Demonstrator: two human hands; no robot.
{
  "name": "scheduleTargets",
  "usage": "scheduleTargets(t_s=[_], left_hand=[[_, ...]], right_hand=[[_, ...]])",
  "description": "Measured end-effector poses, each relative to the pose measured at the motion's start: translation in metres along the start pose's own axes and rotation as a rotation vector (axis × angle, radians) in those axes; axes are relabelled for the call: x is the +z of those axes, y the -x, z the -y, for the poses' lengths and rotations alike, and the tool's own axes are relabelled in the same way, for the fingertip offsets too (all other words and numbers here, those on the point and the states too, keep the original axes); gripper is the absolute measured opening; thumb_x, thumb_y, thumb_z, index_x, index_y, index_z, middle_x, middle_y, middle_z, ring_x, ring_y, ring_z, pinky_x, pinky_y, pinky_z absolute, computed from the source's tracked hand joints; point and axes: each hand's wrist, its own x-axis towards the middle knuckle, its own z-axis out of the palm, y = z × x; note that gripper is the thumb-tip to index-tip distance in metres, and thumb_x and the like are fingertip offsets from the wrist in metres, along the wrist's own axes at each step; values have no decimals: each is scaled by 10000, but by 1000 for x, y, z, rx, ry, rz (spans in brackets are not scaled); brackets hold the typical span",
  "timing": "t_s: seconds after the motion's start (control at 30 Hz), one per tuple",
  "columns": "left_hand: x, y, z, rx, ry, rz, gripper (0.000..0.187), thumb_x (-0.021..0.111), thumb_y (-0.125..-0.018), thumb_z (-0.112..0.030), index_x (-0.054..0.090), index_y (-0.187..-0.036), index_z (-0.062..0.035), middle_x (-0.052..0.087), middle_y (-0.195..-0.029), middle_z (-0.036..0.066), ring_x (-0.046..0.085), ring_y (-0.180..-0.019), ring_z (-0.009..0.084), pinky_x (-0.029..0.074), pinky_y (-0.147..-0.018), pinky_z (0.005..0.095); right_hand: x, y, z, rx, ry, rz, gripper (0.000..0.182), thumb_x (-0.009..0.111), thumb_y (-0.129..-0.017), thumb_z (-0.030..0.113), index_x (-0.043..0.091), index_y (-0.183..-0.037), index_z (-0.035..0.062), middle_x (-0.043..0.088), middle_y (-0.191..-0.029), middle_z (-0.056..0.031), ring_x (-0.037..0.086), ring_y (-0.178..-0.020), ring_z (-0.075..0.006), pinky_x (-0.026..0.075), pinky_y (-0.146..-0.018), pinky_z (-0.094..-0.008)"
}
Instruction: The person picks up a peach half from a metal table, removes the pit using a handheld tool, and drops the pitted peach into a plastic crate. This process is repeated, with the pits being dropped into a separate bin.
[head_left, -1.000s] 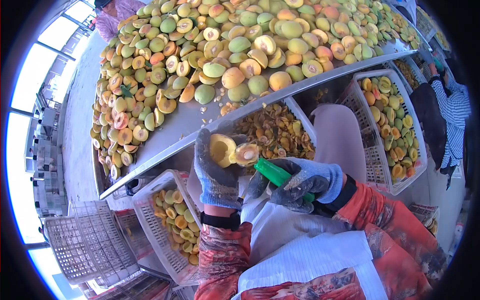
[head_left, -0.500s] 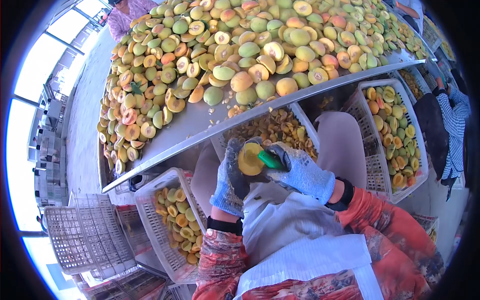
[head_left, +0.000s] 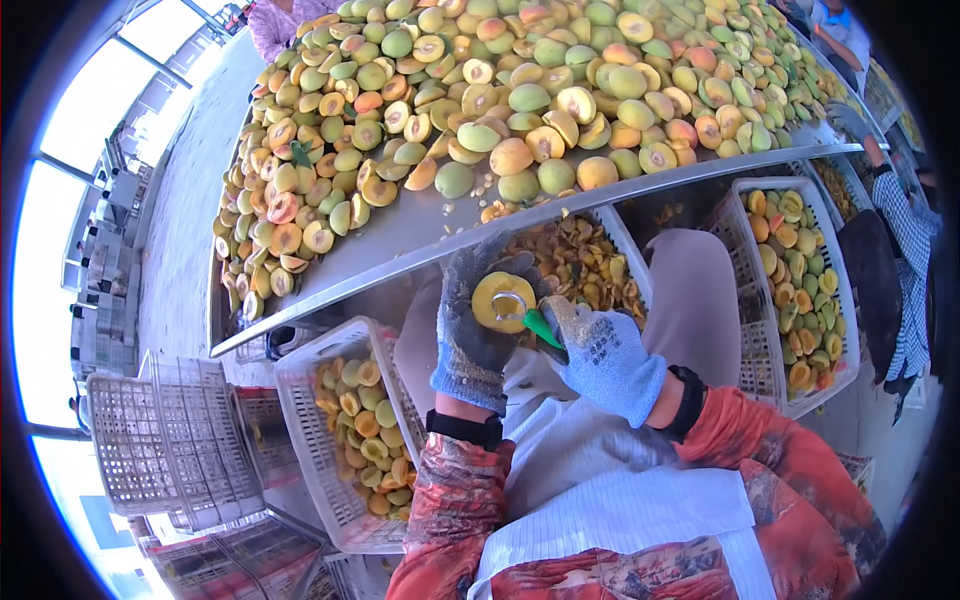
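My left hand (head_left: 468,345), in a grey-blue work glove, cups a yellow peach half (head_left: 487,302) with its cut face turned up. In my right hand (head_left: 608,358), also gloved, is a green-handled pitting knife (head_left: 542,328). Its curved metal loop lies over the middle of the cut face. Both hands are above my lap, just in front of the metal table edge. Below and beyond them, a crate (head_left: 628,262) holds brownish-yellow pits and scraps.
Halved peaches are heaped on the metal table (head_left: 400,232). Crates of peach halves stand at my left (head_left: 300,400) and right (head_left: 845,330). Stacked crates (head_left: 170,440) are farther left. A co-worker in a checked sleeve (head_left: 893,220) is at the right; another person (head_left: 275,25) is at the far left.
The pitting knife's metal loop now shows over the peach half's cut face, and my right hand has shifted slightly down and right. The view has tilted slightly.
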Motion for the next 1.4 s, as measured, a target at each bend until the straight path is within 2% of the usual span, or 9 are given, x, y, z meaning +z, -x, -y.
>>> scheduleTargets(t_s=[0.63, 0.73, 0.83, 0.87, 0.93, 1.0, 1.1, 1.27, 1.4], left_hand=[[-14, 4, 1, 147, -113, -296, 316, 477, -908, -269, 521, -1078, -7, 633, -900, 160, 624, -786, 285, 531, -685, 369], [-22, 18, -31, 163, -217, -296, 313, 474, -911, -270, 555, -1013, 15, 634, -879, 158, 628, -786, 266, 531, -691, 332], [-55, 56, -89, 231, -683, -406, 251, 520, -889, -198, 592, -980, 25, 638, -864, 144, 626, -785, 232, 515, -702, 317], [-88, 67, -111, 157, -1153, -529, 235, 545, -868, -149, 585, -1018, 29, 640, -874, 139, 625, -804, 216, 514, -712, 301], [-121, 66, -135, 71, -1645, -629, 246, 571, -847, -99, 579, -1056, 32, 642, -884, 133, 623, -823, 200, 514, -723, 284], [-109, 47, -138, 421, -2129, -492, 306, 584, -815, 2, 554, -1116, 45, 636, -962, 124, 605, -878, 153, 499, -774, 242], [-49, -32, -107, 325, -1243, -535, 333, 556, -804, 68, 531, -1136, 62, 591, -1115, 137, 582, -976, 163, 459, -872, 258], [18, -172, -29, 240, -1998, -372, 503, 652, -774, -400, 585, -1122, -43, 636, -1034, 142, 612, -934, 204, 451, -823, 302], [18, -227, 23, 379, -2161, -296, 563, 638, -788, -384, 492, -1149, 22, 581, -1096, 214, 567, -995, 361, 454, -816, 399]], right_hand=[[19, 10, 8, -134, 12, 119, 337, 556, -801, 150, 495, -1102, 12, 578, -764, -125, 589, -621, -240, 455, -559, -379], [-23, -13, 6, 323, -1019, 666, 266, 638, -779, 165, 545, -998, 44, 555, -748, -108, 529, -602, -222, 451, -618, -337], [3, -14, -52, 1, -832, 220, 281, 643, -778, 193, 557, -1000, 42, 592, -790, -125, 575, -659, -269, 453, -638, -350], [-5, -14, -61, 67, -353, 226, 379, 650, -771, 225, 535, -1091, 59, 619, -854, -137, 606, -728, -306, 468, -668, -373], [-7, -11, -74, 123, -312, 141, 421, 675, -755, 243, 522, -1104, 65, 619, -863, -157, 606, -745, -336, 479, -660, -390], [-9, -13, -80, 176, -293, 63, 527, 707, -736, 266, 468, -1163, 69, 620, -860, -173, 615, -757, -354, 491, -639, -405], [-1, -12, -86, 182, -318, -54, 526, 705, -742, 250, 460, -1169, 65, 619, -853, -171, 617, -769, -352, 492, -631, -402], [-20, -13, -97, 184, -520, -167, 378, 703, -755, 243, 567, -1054, 58, 623, -876, -145, 624, -724, -326, 501, -604, -381], [-34, -6, -99, 288, -474, -88, 411, 693, -767, 284, 557, -1085, 61, 627, -893, -134, 631, -732, -309, 505, -616, -380]])
